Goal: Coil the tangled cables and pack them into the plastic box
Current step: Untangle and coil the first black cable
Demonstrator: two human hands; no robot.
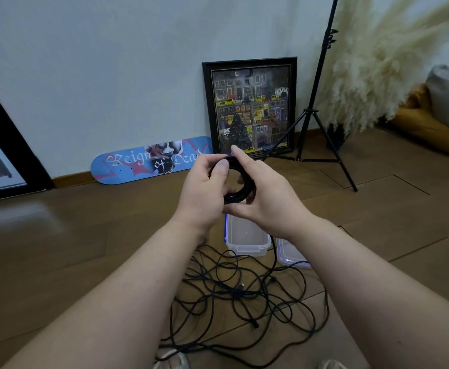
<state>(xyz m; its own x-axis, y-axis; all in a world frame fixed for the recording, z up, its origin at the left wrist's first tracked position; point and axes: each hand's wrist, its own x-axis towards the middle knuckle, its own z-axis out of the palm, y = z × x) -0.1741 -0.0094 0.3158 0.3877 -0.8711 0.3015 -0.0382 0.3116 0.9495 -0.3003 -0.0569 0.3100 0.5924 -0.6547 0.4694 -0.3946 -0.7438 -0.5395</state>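
Observation:
I hold a small coil of black cable (240, 191) up in front of me, above the box. My left hand (204, 187) grips its left side with the thumb across the top. My right hand (260, 193) wraps round its right side, forefinger raised. Below them a clear plastic box (247, 245) with a blue-edged rim stands open on the wooden floor. Its lid (290, 255) lies just to the right. A tangle of thin black cables (242, 299) sprawls on the floor between my forearms, near the box's front.
A blue skateboard deck (149, 162) and a framed picture (250, 107) lean against the wall. A black tripod stand (316, 113) and pampas grass (372, 62) stand at right, cushions (436, 115) beyond. My slippered feet (173, 360) show at the bottom edge.

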